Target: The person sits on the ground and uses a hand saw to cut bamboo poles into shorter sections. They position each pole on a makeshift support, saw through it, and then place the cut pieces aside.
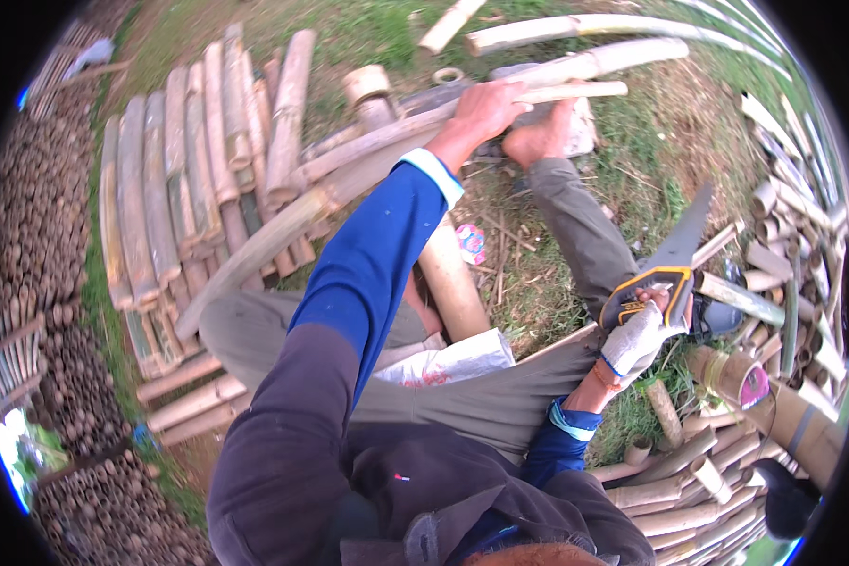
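Observation:
My bare left hand (491,108) is closed on a slim bamboo pole (585,91), which lies across a longer, curved bamboo pole (255,247). Beside that hand, my bare foot (540,137) rests near a pale block (583,132). Off to the right, my right hand (635,338) wears a white work glove and grips a handsaw (681,231) by its black and yellow handle. The saw's blade points up and away, apart from the poles. Between my legs a thick bamboo length (455,283) stands out from a white sack (457,361).
Cut bamboo lengths (146,193) lie in rows at the left. More cut pieces (689,491) are heaped at the lower right, near a thick bamboo trunk (792,420). Long poles (623,25) stretch across the grass at the far side. Stacked bamboo ends (52,208) fill the far left.

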Motion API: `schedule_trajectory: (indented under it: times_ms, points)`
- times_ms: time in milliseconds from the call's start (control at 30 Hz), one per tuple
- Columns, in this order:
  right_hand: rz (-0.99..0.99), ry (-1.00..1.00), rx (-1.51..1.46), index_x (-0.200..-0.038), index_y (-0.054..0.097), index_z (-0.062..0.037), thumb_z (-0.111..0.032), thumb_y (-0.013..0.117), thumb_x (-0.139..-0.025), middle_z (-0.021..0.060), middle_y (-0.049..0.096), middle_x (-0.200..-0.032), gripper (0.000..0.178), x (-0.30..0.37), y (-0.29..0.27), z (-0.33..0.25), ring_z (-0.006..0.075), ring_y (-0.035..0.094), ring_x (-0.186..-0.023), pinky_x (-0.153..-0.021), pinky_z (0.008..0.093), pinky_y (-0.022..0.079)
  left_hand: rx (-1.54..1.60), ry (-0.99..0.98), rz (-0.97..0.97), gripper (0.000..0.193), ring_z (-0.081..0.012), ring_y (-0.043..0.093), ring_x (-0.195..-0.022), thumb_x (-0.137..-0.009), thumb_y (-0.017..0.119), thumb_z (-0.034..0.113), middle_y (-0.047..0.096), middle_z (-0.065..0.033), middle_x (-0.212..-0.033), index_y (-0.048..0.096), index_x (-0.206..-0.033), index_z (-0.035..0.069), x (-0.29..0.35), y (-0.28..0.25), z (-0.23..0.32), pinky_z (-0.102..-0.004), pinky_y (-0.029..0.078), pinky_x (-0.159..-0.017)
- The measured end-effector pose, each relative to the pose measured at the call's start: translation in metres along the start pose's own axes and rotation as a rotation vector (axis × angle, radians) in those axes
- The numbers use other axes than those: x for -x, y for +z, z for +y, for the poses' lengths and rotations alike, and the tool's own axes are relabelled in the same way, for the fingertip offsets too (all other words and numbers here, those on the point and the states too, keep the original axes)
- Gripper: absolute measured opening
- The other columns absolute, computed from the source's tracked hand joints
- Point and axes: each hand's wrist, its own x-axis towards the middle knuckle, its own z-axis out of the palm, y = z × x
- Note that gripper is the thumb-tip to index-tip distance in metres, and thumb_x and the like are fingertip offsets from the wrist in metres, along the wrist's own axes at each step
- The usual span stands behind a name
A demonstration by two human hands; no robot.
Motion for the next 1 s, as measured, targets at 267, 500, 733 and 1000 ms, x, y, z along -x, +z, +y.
schedule_trajectory:
  times_ms: [267, 500, 733, 1000]
  points:
    - [0.019, 0.124, 0.049, -0.128, 0.053, -0.0024, -0.006, 0.065, -0.110, 0.0039, 0.062, -0.092, 0.022, -0.005, 0.002, -0.004, 0.0118, 0.065, -0.078, -0.073, 0.0303, 0.058, -0.090, -0.135, -0.014, 0.052, -0.0470, 0.074, -0.112, -0.103, 0.072, 0.045, 0.069, -0.0217, -0.128, 0.070, -0.147, 0.016, -0.055, 0.031, 0.014, -0.0562, 0.059, -0.097]
    - [0.040, 0.158, -0.009, -0.130, 0.054, -0.0020, -0.005, 0.063, -0.110, 0.0024, 0.061, -0.088, 0.023, -0.007, -0.019, 0.022, 0.0120, 0.062, -0.076, -0.074, 0.0312, 0.058, -0.073, -0.194, 0.008, 0.053, -0.0465, 0.071, -0.117, -0.104, 0.072, 0.041, 0.067, -0.0196, -0.132, 0.067, -0.149, 0.014, -0.084, 0.042, 0.026, -0.0572, 0.057, -0.100]
    - [-0.018, 0.227, 0.117, -0.134, 0.053, -0.0039, -0.013, 0.069, -0.107, 0.0046, 0.061, -0.102, 0.033, -0.004, 0.000, -0.007, 0.0140, 0.061, -0.089, -0.084, 0.0334, 0.056, -0.128, -0.207, 0.035, 0.052, -0.0448, 0.072, -0.115, -0.104, 0.072, 0.041, 0.067, -0.0180, -0.131, 0.068, -0.149, 0.015, -0.083, 0.038, 0.013, -0.0566, 0.058, -0.098]
    - [-0.011, 0.136, 0.019, -0.136, 0.052, -0.0022, -0.005, 0.064, -0.109, 0.0039, 0.061, -0.094, 0.030, -0.007, 0.002, 0.001, 0.0132, 0.061, -0.079, -0.077, 0.0317, 0.057, -0.134, -0.223, 0.060, 0.050, -0.0428, 0.073, -0.114, -0.103, 0.072, 0.043, 0.068, -0.0152, -0.132, 0.069, -0.147, 0.021, -0.079, 0.041, 0.013, -0.0556, 0.059, -0.097]
